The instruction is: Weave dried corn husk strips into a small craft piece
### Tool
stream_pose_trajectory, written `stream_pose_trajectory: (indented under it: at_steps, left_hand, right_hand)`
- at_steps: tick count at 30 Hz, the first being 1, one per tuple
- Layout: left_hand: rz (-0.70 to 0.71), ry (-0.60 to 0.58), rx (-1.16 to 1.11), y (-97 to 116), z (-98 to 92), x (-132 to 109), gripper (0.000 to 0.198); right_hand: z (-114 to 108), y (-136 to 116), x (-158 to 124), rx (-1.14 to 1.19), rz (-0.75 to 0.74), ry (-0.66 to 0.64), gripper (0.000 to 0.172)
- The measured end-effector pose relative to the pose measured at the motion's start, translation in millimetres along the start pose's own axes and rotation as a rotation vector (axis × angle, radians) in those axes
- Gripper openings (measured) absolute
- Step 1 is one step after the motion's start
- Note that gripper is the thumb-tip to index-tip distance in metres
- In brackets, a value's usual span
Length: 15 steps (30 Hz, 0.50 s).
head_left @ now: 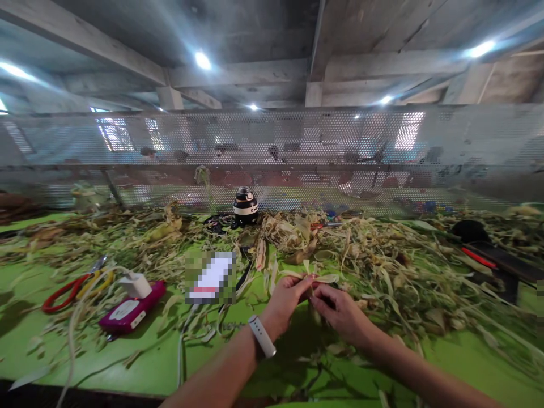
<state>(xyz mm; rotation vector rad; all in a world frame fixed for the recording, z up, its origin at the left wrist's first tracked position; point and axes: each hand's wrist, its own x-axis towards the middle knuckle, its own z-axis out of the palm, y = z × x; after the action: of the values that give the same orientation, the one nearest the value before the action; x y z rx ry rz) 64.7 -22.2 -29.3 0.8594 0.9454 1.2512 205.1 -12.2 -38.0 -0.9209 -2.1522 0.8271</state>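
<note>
My left hand [285, 303] and my right hand [340, 313] meet over the green table [144, 362], both pinching pale dried husk strips [317, 278] between their fingertips. The left wrist wears a white band [262, 336]. A big heap of dried husks and leaves [365, 255] spreads across the table just beyond and to the right of the hands.
At the left lie red-handled scissors [63, 290], a magenta power bank [131, 309] with a white charger [135, 284] and cable. A small black and white jar [245, 206] stands at the back. A perforated metal screen [272, 147] closes the far side. Dark tools [480, 249] lie right.
</note>
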Motion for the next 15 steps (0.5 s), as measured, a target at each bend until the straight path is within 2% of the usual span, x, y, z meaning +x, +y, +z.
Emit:
stream_pose_trajectory:
  at_steps: [2, 6, 11, 15]
  left_hand:
    - [-0.015, 0.001, -0.039, 1.3, -0.2, 0.5, 0.023]
    - [-0.040, -0.037, -0.158, 6.1, 1.7, -0.6, 0.024]
    - [-0.033, -0.033, -0.203, 5.0, 3.6, -1.7, 0.030]
    - [-0.030, -0.116, -0.221, 0.1, 2.4, -1.4, 0.029]
  right_hand:
    - [0.0, 0.7, 0.4, -0.005, 0.013, 0.012, 0.026]
    - [-3.0, -1.2, 1.3, -0.033, -0.025, 0.120, 0.025]
    - [-0.9, 0.7, -0.2, 0.120, 0.049, 0.043, 0.026]
    - [1.6, 6.0, 0.7, 0.194, 0.030, 0.067, 0.021]
